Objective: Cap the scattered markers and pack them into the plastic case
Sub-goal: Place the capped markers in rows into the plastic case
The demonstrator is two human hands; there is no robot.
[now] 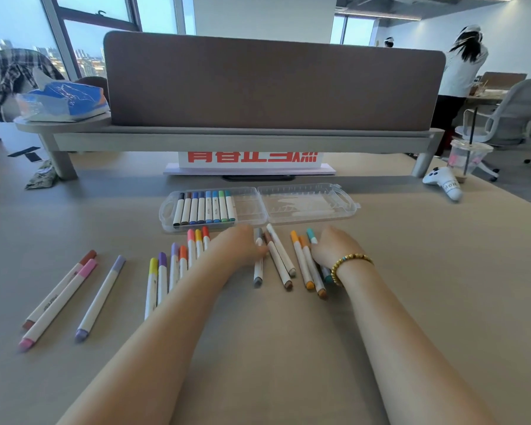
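Note:
A clear plastic case [307,207] lies open past my hands; its left half holds several capped markers [204,208], from black and brown to blue and green. Capped markers lie scattered on the table. My left hand [238,248] reaches over a grey marker [258,273], thumb across its barrel, pinching it. A white [281,250] and a brown marker [279,268] lie just right of it. My right hand [333,250], with a bead bracelet, curls over a teal marker [312,236], beside two orange markers [302,265]. Yellow, purple, orange and red markers [172,268] are partly under my left forearm.
Three markers, brown, pink and lilac [100,299], lie apart at the left. A desk riser [239,139] with a felt screen stands behind the case, a red-and-white sign [252,159] under it. A drink cup [468,159] and white plush toy [443,182] sit at the right.

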